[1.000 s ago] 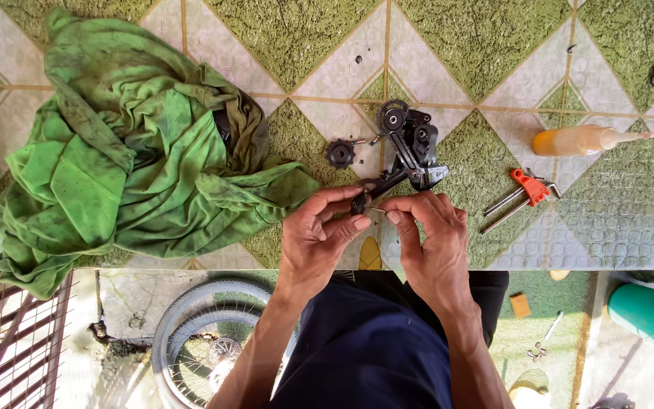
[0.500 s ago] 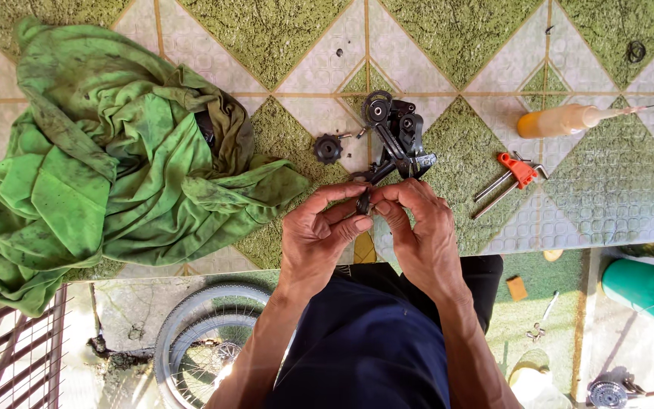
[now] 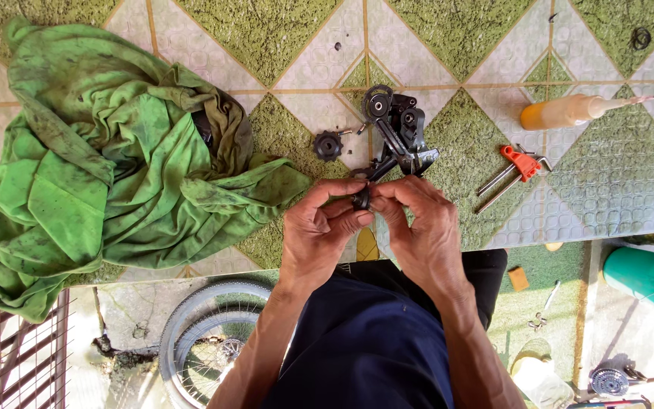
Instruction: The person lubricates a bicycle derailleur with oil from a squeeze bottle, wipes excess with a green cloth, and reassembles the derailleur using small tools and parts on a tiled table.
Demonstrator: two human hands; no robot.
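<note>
Your left hand (image 3: 319, 231) and right hand (image 3: 421, 227) both pinch a small black round part (image 3: 362, 199) in their fingers, just below the black metal bicycle derailleur (image 3: 397, 136) on the tiled surface (image 3: 456, 38).

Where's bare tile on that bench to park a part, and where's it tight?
Free: the far strip of tile beyond the derailleur, and the patch between the red-handled key set and the bench's near right edge. Tight: around both hands, left hand and right hand, hemmed by the loose pulley wheel, the derailleur and the green cloth.
</note>
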